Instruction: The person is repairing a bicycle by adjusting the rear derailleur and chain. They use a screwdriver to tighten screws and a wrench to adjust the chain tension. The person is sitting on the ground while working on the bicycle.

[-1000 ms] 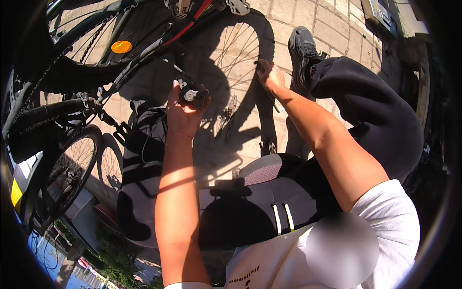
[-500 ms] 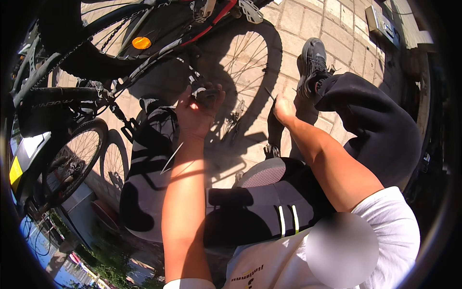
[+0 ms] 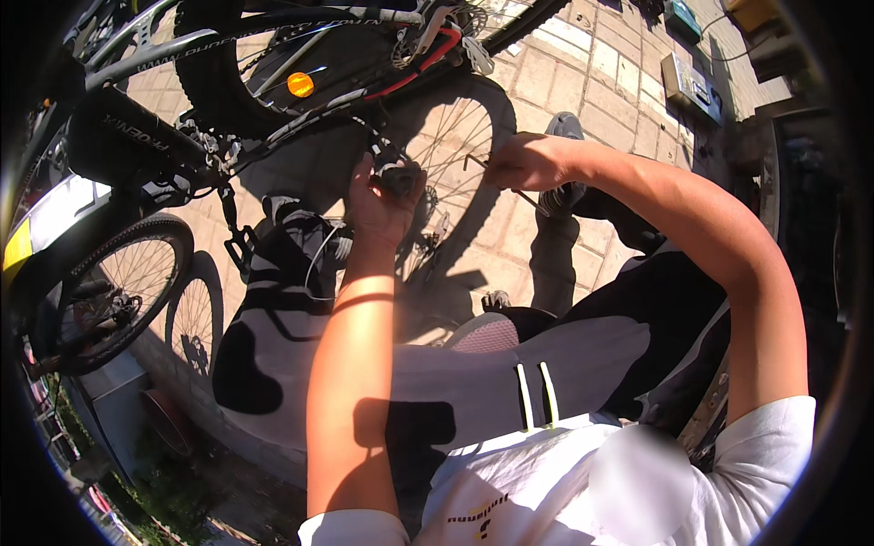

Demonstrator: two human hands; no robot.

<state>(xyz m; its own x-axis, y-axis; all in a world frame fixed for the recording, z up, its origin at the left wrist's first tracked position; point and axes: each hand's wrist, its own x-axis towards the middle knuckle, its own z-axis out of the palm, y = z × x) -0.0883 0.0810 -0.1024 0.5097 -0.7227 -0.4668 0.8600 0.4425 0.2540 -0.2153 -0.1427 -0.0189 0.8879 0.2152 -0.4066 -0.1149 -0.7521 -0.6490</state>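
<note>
My left hand [image 3: 375, 217] is closed round a small black bicycle part [image 3: 398, 178], whose exact kind I cannot make out. A thin pale cable [image 3: 312, 268] curves down beside the left wrist. Apart from it on the right, my right hand [image 3: 535, 162] is closed on a thin dark hex key [image 3: 472, 161]. The key's short bent end points toward the left hand, and its long end comes out below the fist. Just beyond the left hand lies the bicycle [image 3: 319, 118], with its frame, chain and a wheel carrying an orange reflector [image 3: 299, 85].
My knees and dark trousers [image 3: 455, 373] fill the near middle. A second wheel [image 3: 127, 291] stands at the left. Paving bricks [image 3: 555, 73] lie under everything, crossed by wheel shadows. A grey box [image 3: 689, 89] sits at the far right, with a teal case [image 3: 683, 20] behind it.
My right arm has swung up and inward, bringing the hex key closer to the left hand. The left hand keeps its hold on the black part. The view has shifted slightly.
</note>
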